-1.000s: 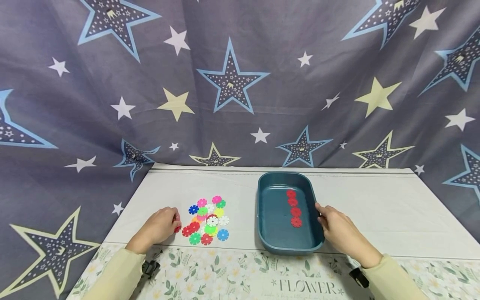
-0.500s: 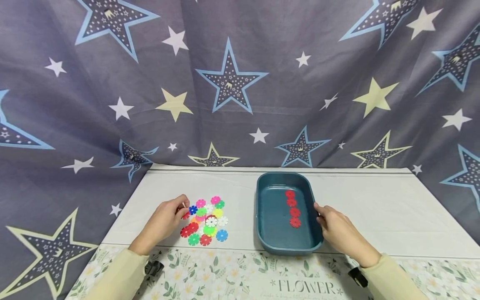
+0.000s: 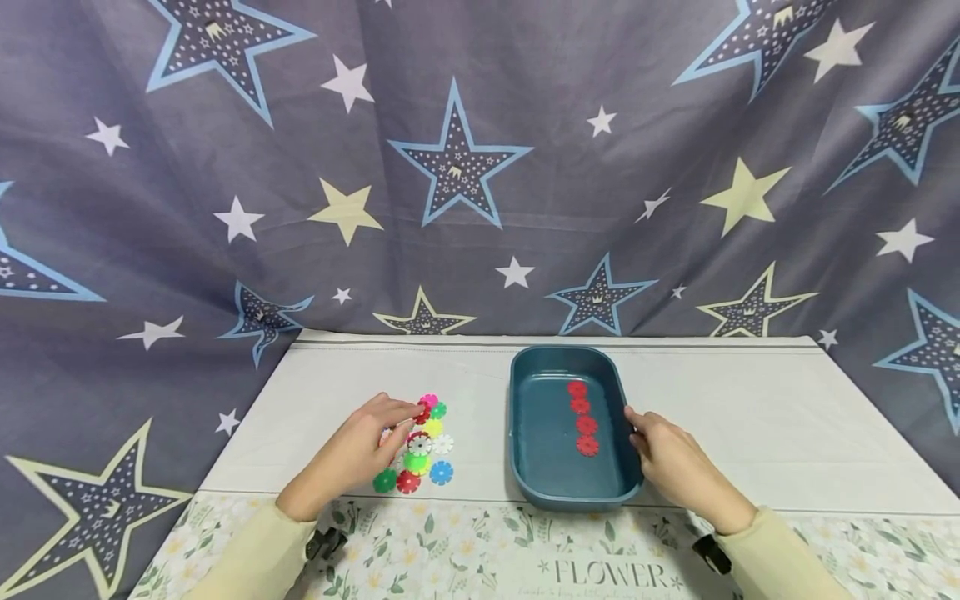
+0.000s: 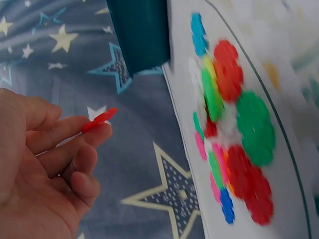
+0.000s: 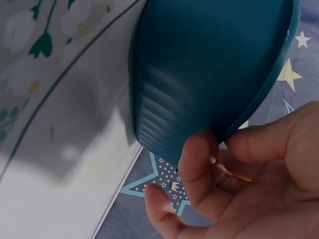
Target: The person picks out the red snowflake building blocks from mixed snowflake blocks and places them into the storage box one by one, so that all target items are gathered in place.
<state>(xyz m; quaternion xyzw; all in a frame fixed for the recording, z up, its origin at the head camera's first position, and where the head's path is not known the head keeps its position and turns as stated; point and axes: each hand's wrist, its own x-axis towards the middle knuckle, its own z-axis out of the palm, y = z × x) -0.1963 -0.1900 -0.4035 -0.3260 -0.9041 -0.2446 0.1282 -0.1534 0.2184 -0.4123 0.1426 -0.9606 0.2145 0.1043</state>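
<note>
My left hand (image 3: 365, 446) pinches a red notched plastic disc (image 4: 99, 119) between its fingertips, held above the loose pile in the head view. Below it lie notched discs of several colours, among them a green disc (image 4: 255, 127), a blue disc (image 3: 442, 472) and a white disc (image 3: 443, 444). The hand hides part of the pile from the head camera. On the right, my right hand (image 3: 678, 462) grips the rim of a teal tub (image 3: 517, 417), thumb at the top edge and curled fingers against the outer wall. Inside the tub, several red discs (image 3: 587, 425) lie in a line along its right side.
A white cloth (image 3: 720, 417) covers the table, with a floral strip (image 3: 450, 542) along the near edge. Behind the table hangs a grey star-patterned curtain (image 3: 420, 250). The tub stands to the right of the pile.
From the pile's left side, my left hand has moved right, carrying the red disc over the pile. My right hand keeps its grip on the tub; the head view has shifted slightly.
</note>
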